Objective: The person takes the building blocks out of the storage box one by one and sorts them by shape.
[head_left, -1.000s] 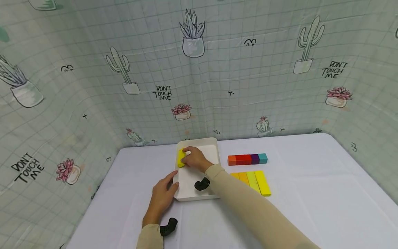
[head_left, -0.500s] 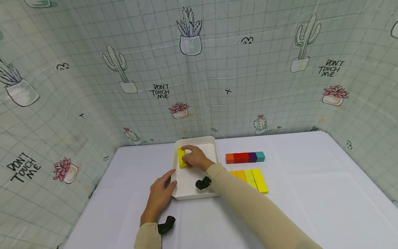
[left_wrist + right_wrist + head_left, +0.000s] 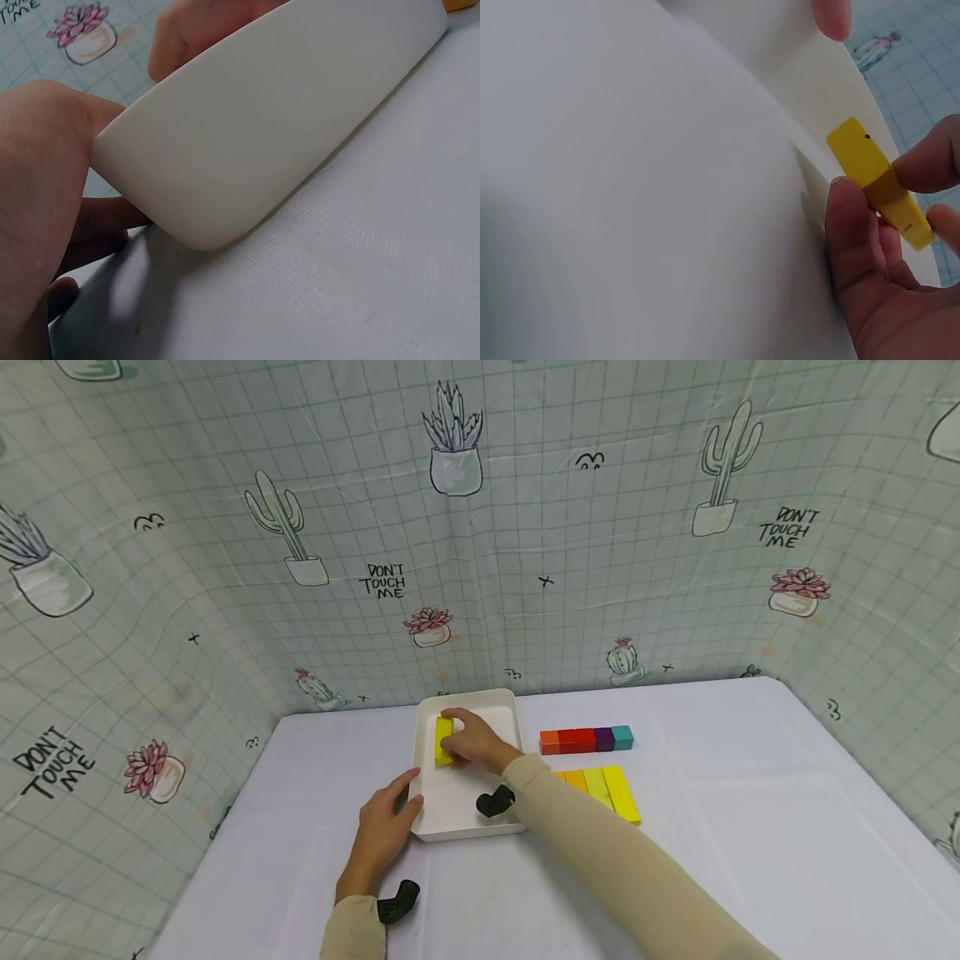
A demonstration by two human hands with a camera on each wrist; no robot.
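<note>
My right hand (image 3: 476,742) reaches into the white tray (image 3: 465,837) and pinches a yellow block (image 3: 442,745) between thumb and fingers. The right wrist view shows this flat, oblong yellow block (image 3: 861,154) tilted beside the tray's wall, with a small dark mark near its end. At the tray's left side, my left hand (image 3: 382,827) rests with thumb and forefinger spread along the rim. From the left wrist view, the left hand (image 3: 45,165) touches the tray corner, other fingers lower down and partly hidden behind it.
Right of the tray lies a row of orange, red, purple and teal blocks (image 3: 585,741). Nearer, several yellow and orange-yellow planks (image 3: 611,793) lie side by side, partly covered by the right sleeve (image 3: 600,860). A patterned cloth wall (image 3: 495,527) stands behind the white table.
My right hand has shifted the yellow block slightly rightward, away from the tray's left wall, and straightened it. The left hand keeps its place at the rim. The head view has drifted slightly.
</note>
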